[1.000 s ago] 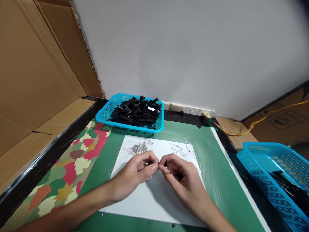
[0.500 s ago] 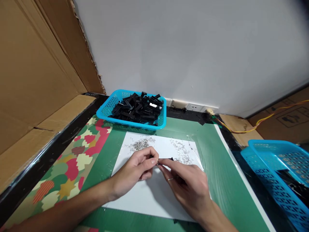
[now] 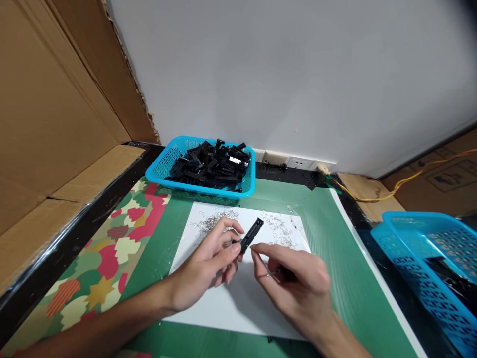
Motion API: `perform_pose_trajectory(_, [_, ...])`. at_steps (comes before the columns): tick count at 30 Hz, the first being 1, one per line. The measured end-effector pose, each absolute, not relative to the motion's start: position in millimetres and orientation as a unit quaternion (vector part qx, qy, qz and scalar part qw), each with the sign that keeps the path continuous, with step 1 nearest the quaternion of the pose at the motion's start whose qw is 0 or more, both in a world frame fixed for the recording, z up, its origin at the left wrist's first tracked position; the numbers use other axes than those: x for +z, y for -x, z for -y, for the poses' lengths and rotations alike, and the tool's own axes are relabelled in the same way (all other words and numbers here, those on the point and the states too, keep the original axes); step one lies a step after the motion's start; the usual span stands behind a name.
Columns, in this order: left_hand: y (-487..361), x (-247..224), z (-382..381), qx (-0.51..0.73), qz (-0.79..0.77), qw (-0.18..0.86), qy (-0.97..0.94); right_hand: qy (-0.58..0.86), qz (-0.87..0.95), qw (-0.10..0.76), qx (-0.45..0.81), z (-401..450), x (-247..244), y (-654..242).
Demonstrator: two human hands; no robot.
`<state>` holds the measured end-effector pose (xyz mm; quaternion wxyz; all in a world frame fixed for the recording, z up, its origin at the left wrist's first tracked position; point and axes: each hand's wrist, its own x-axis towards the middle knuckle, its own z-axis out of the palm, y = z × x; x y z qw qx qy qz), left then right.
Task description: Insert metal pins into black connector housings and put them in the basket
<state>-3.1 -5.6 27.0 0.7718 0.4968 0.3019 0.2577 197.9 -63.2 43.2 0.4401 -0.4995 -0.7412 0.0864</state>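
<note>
Between the thumb and fingers of my left hand (image 3: 212, 263) is a narrow black plastic part (image 3: 252, 234), tilted up to the right, with a long slot along it. My right hand (image 3: 294, 283) is closed in a pinch just right of the part's lower end; whatever is between its fingertips is too small to make out. A thin silvery band or wire shows among the lower fingers of that hand. Beneath both hands lies a white sheet (image 3: 231, 308). Small bent metal wire pieces are heaped on it, one pile (image 3: 216, 220) at left and another, looser scatter (image 3: 279, 226) at right.
A blue basket (image 3: 201, 190) full of black plastic parts stands behind the sheet. At the right is a second blue basket (image 3: 410, 258) with dark pieces inside. Cardboard (image 3: 59, 114) walls the left side, and power sockets with yellow cable (image 3: 357, 199) run along the wall.
The black part has turned from lying nearly level to pointing up and away, showing its slotted face. My right fingertips have moved slightly right, off the part's end. My left hand keeps its grip.
</note>
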Motion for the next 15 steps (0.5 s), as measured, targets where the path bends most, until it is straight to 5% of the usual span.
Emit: perform_pose_trajectory(15, [7.5,28.0,13.1,0.287,-0.303,0.666,-0.618,0.421,0.832,0.362,0.000,61.7,36.7,-207.2])
